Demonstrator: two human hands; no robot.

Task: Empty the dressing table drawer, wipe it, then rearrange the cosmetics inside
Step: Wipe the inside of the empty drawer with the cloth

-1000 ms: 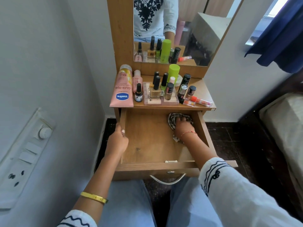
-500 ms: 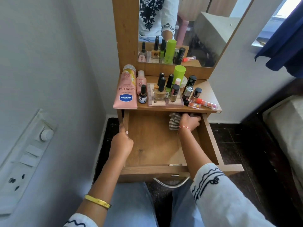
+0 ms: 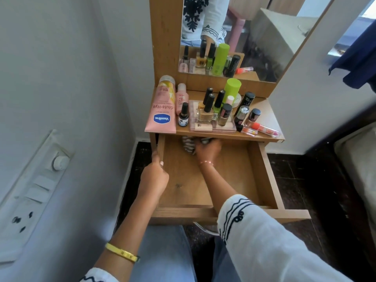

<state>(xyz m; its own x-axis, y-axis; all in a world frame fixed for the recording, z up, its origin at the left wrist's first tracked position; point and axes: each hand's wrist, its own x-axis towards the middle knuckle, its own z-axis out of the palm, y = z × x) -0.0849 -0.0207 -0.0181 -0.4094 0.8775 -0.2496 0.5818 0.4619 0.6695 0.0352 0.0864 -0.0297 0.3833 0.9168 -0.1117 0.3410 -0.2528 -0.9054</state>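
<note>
Gripping the drawer's (image 3: 262, 176) left wall, my left hand (image 3: 155, 177) curls over its edge. My right hand (image 3: 207, 150) clutches a striped cloth (image 3: 188, 144) at the back edge, under the dressing table top (image 3: 264, 117). A knock from below could, I judge, topple the crowded bottles. At the top's left edge a pink tube (image 3: 162, 110) reads "Vaseline Gluta-Hya".

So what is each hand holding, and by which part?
Left hand grips the drawer's left wall; right hand holds the bunched cloth.
</note>
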